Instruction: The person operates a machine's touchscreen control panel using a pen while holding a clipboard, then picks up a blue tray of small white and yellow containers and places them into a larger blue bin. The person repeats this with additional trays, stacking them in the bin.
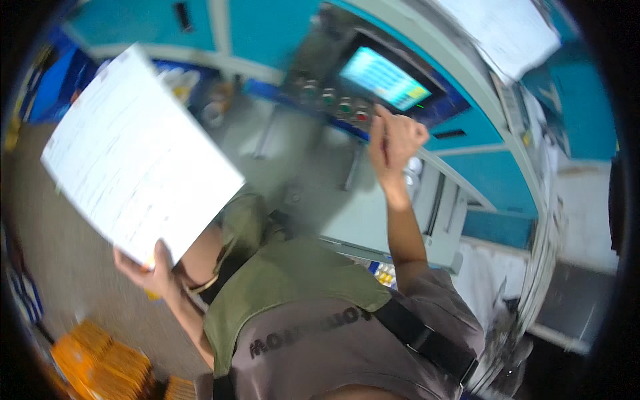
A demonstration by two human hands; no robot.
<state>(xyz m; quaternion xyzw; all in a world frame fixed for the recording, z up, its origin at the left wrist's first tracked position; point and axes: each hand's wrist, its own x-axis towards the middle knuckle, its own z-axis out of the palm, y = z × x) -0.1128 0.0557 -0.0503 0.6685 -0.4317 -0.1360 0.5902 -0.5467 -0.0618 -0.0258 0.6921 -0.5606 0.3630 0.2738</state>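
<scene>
My left hand (pixel 150 270) grips the lower edge of a large white sheet of paper (pixel 143 157), thumb on top. Faint lines of print or writing run across the sheet, which is tilted up to the left. At the control panel (pixel 320 47), my right hand (pixel 399 140) is curled, with a finger stretched toward the lit screen (pixel 383 77) and the red button (pixel 361 115). A thin dark red, pen-like stick (pixel 385 151) shows along my right palm. Whether the fingertip touches the panel cannot be made out.
Green buttons (pixel 344 107) line the panel below the screen. Teal machine doors (pixel 257 30) stand behind, with a grey machine surface (pixel 310 190) in front. Papers (pixel 503 33) lie at upper right. Orange bundles (pixel 100 363) sit on the floor (pixel 80 267) at lower left; a blue crate (pixel 57 83) stands at far left.
</scene>
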